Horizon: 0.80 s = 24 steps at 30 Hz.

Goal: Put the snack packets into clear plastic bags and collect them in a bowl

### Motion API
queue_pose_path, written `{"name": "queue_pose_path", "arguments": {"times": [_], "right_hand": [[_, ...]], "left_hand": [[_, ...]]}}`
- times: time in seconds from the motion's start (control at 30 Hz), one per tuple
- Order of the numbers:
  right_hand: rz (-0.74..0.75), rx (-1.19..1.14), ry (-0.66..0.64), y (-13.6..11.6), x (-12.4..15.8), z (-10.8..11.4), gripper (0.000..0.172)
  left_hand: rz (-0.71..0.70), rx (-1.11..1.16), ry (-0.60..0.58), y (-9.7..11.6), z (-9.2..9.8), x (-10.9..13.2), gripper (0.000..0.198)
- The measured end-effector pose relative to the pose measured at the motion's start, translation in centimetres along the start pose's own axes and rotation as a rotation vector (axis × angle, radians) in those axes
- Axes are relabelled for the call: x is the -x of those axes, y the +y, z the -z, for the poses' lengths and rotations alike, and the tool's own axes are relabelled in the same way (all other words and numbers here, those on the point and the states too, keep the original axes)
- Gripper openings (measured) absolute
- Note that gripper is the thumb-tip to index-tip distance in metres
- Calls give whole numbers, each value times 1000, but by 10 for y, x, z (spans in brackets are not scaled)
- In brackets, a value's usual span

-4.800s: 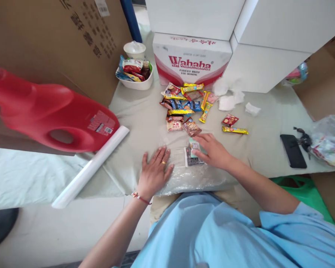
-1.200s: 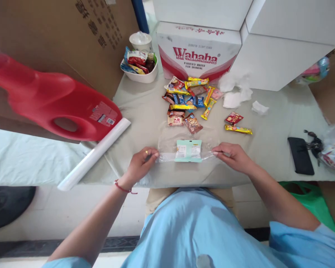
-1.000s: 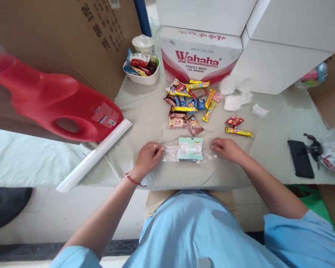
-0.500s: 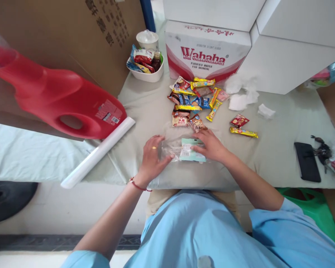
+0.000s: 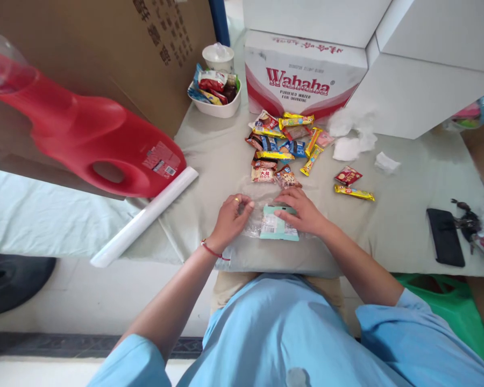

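Observation:
A pale teal snack packet [image 5: 279, 228] lies flat on crinkled clear plastic film [image 5: 253, 227] close to the table's front edge. My right hand [image 5: 300, 212] rests over the packet's upper right part, thumb on its face and fingers stretched apart across the film. Left of the packet, my left hand [image 5: 234, 215] is closed, thumb and forefinger pinched together at the film's edge. A brown snack packet [image 5: 287, 177] lies just beyond my right fingertips. Behind it is a pile of small wrapped snacks [image 5: 275, 155], with several yellow-wrapped bars among them.
A red jug [image 5: 105, 140] and a white roll [image 5: 145, 217] lie at left. A white basket of snacks [image 5: 213, 109] stands behind, near a Wahaha carton [image 5: 306, 75]. Crumpled tissues [image 5: 353, 140], a yellow bar [image 5: 354, 192], a phone [image 5: 445, 236] and keys [image 5: 468, 221] are to the right.
My left hand has moved right and its spread fingers have closed on the film's edge. The teal packet sits slightly lower, with more of it uncovered; my right hand stays over it.

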State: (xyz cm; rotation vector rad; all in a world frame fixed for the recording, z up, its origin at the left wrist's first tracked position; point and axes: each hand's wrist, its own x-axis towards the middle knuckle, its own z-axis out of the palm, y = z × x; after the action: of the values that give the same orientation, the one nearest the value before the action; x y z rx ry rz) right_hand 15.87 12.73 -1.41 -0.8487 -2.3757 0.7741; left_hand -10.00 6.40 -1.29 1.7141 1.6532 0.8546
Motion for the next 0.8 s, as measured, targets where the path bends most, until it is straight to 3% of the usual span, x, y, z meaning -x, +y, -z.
{"name": "queue_pose_path", "arguments": {"times": [0.1, 0.13, 0.23, 0.3, 0.47, 0.53, 0.6, 0.7, 0.73, 0.8], "right_hand": [[87, 4, -33, -3, 3, 5, 51], [95, 11, -52, -2, 4, 5, 48], [65, 19, -75, 6, 6, 3, 24], [32, -10, -69, 12, 4, 1, 19], [-97, -140, -108, 19, -7, 1, 22], [-153, -177, -130, 18, -11, 2, 23], [-184, -197, -129, 17, -12, 2, 22], [-200, -181, -121, 15, -12, 1, 22], [-202, -172, -122, 15, -12, 1, 22], [-201, -157, -126, 13, -10, 1, 22]], "left_hand": [[-203, 0, -114, -2, 2, 5, 55], [-240, -28, -149, -4, 2, 6, 54], [-232, -91, -186, -6, 0, 8, 27], [-202, -81, -161, -5, -3, 6, 28], [-80, -77, -45, -2, -9, -11, 27], [-3, -122, 100, -2, -6, -15, 26], [10, -201, 339, 3, 1, -11, 24], [-177, -317, 629, 25, 9, 14, 17], [-284, -343, 631, 34, 9, 25, 14], [-511, -354, 451, 51, 0, 44, 19]]}}
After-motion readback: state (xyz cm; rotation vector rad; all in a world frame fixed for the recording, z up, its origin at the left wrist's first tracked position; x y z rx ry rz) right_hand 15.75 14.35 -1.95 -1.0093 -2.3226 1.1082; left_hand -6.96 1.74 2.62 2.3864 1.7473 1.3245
